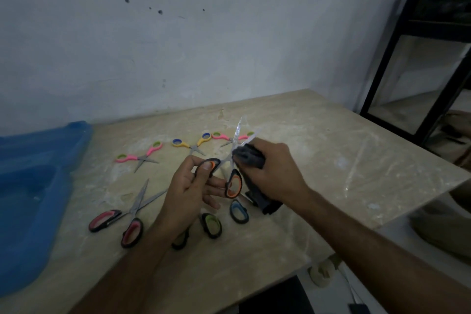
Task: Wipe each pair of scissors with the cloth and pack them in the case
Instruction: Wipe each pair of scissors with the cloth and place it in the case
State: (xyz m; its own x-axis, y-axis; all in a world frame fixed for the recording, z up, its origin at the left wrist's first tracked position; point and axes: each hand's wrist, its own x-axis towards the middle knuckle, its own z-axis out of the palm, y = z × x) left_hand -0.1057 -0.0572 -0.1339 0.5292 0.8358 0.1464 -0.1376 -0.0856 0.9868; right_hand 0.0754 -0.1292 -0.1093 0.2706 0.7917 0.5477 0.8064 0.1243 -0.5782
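A: Orange-and-black scissors (230, 173) sit up off the desk (318, 160) between your two hands, blades spread wide and pointing toward the wall.

B: And my left hand (190, 190)?

A: Its grip pinches the scissors by the handles: your thumb goes through the upper loop, and your fingertips reach to the lower, orange-lined loop.

B: What about the right?

A: Your right hand (274, 173) has its grip curled tight round the dark cloth (248, 157), bunched and pressed against the blades just beside the pivot. A dark tail of that cloth hangs below your wrist, down to the desk.

B: Where are the other pairs?

A: All lying on the desk. The pink-and-black scissors (122, 219) lie open at your near left. Under your left forearm, you can see a green-lined handle (211, 224) and a blue-lined handle (239, 211); their blades are hidden. Farther back is a row of small ones: a pink pair with green loops (142, 157), a yellow pair with blue loops (193, 144), and another pink pair (229, 137) partly behind the raised blades.

B: And the case?

A: The blue plastic case (30, 186) lies at the desk's left edge, well apart from your hands. I cannot tell what it holds.
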